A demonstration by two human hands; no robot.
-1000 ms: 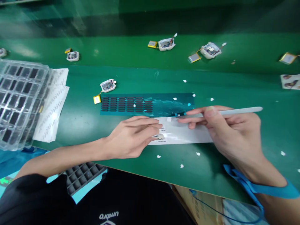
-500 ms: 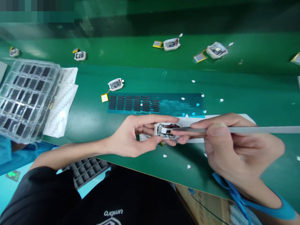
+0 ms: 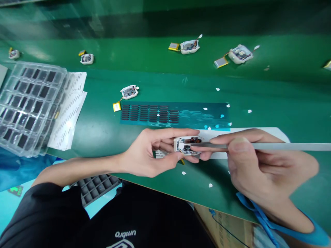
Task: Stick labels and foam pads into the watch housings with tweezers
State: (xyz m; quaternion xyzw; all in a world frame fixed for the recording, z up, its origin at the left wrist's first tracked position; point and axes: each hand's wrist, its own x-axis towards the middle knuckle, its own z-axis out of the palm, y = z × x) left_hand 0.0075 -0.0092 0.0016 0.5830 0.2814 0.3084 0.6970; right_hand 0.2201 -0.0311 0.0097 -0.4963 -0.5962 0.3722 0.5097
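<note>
Left hand (image 3: 151, 153) is gripping white case (image 3: 184, 141), open side up, between both hands. Right hand (image 3: 261, 165) is pinching tweezers (image 3: 287, 147), tips over the case's innards. White paper (image 3: 219, 134) is lying under both hands.

Tweezers (image 3: 292, 147) cut off at right, white sheet (image 3: 278, 133) partly hidden

Two bare hands: one left hand (image 3: 152, 155), one right hand (image 3: 254, 167). One pair of long silver metal tweezers (image 3: 284, 146). Six rounded white plastic casings with exposed circuit boards (image 3: 184, 148): one held, five lying apart. Seven flat, yellow-edged batteries (image 3: 221, 62), some only partly visible. At least nine small white round tabs with short tails (image 3: 249, 111). One translucent blue film sheet (image 3: 150, 104), bearing six columns of thin black strips (image 3: 144, 113). One dark grey compartment tray (image 3: 97, 186).
</note>
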